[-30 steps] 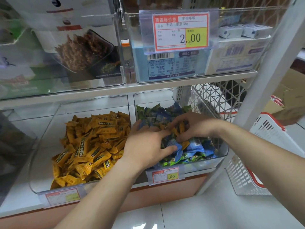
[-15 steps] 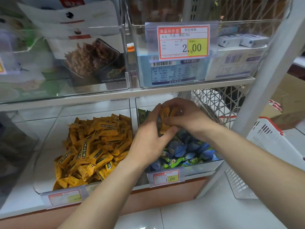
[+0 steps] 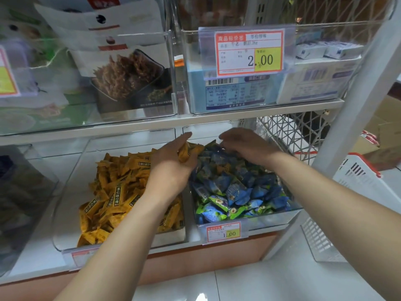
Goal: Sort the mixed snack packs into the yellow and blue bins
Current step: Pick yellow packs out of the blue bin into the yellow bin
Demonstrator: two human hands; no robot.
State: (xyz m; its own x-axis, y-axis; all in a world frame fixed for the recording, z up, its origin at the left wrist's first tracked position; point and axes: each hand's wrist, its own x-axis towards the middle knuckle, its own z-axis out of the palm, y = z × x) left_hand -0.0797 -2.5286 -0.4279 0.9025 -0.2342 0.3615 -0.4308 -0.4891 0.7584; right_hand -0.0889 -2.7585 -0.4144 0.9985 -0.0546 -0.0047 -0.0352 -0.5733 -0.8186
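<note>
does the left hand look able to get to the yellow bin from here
Probably yes: the left hand, gripping yellow packs, is right at the edge of the yellow bin, whose open top has nothing across it.

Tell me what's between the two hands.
Head view: yellow packs held in the left hand, then blue packs up to the right hand.

One wide-angle camera, worn on the person's head, is looking forward and down at a shop shelf from close range. It is facing the yellow bin and the blue bin from just above, with the left forearm and right forearm reaching in from the bottom edge.
</note>
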